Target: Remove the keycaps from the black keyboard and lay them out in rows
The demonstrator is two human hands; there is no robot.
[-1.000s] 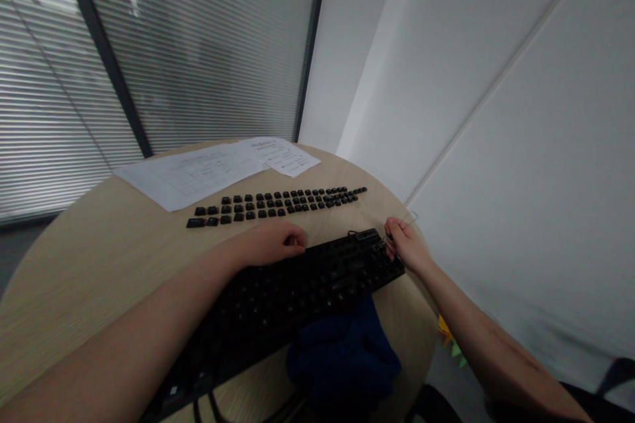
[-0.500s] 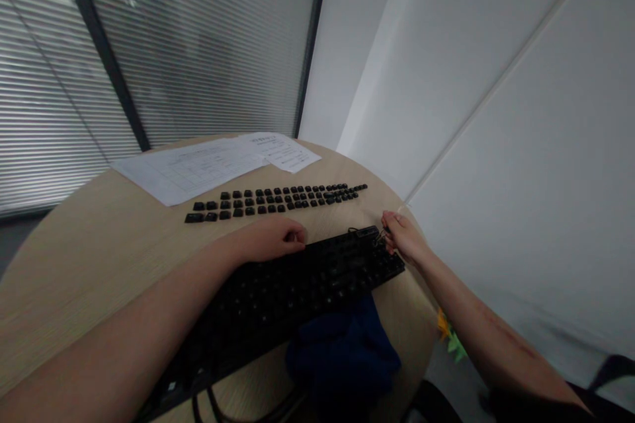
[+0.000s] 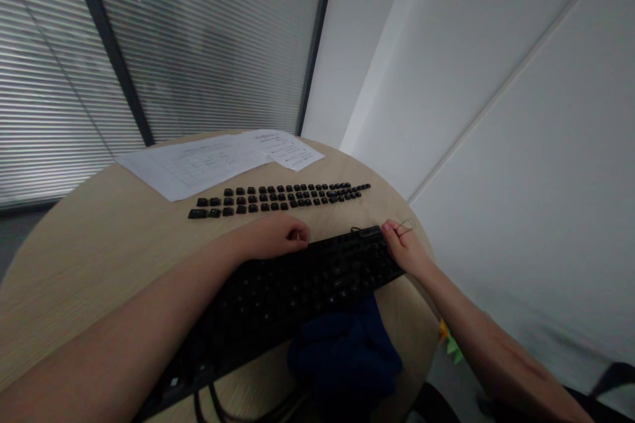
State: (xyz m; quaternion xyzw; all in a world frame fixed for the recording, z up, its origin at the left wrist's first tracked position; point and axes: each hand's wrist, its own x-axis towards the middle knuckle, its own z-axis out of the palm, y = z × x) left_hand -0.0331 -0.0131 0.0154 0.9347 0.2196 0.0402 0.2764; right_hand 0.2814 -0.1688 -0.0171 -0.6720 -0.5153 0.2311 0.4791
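A black computer keyboard [image 3: 297, 291] is laid aslant on a round, wood-toned surface [image 3: 99, 251], stretched beneath and between the fingers of two bare hands. Its far edge is met by the left hand [image 3: 272, 236], whose fingers are curled inward; whether anything is held inside them cannot be told. By the right hand [image 3: 405, 248], placed over the keyboard's right end, a thin wire keycap puller [image 3: 407, 224] is grasped between pinched fingers, one wire loop left jutting out past the knuckles. The puller's other end is hidden.

Beyond the left fingers, loose black keycaps [image 3: 281, 197] are set out in roughly three rows, spread to both sides of that hand and ended short of the right fingers. Farther off, printed papers [image 3: 198, 165] are laid overlapping. On the near side of both hands, a crumpled blue cloth [image 3: 344, 350] is partly covered by the keyboard, and black cables [image 3: 214, 403] are seen near it.
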